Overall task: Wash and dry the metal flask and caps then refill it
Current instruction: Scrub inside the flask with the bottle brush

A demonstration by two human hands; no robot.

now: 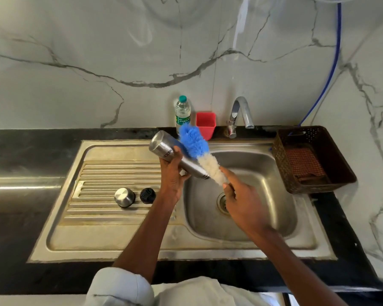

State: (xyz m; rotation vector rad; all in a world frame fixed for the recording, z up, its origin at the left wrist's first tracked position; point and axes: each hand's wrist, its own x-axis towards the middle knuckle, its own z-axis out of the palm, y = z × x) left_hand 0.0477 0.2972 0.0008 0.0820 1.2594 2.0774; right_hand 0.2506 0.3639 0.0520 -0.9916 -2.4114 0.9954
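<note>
My left hand (172,173) grips the metal flask (164,147) around its middle, held tilted over the sink's left edge with its base up-left and its open neck pointing down-right. My right hand (241,202) holds a bottle brush (199,151) with blue and white bristles; the bristles lie against the flask's outside, near its neck. A steel cap (124,197) and a black inner cap (148,195) stand side by side on the ribbed drainboard (111,173).
The sink basin (263,173) lies below my hands, its drain partly behind my right hand. A tap (241,113) stands behind it with no water visible. A water bottle (182,111) and red cup (206,123) stand by the wall. A brown basket (332,186) holds a checked cloth.
</note>
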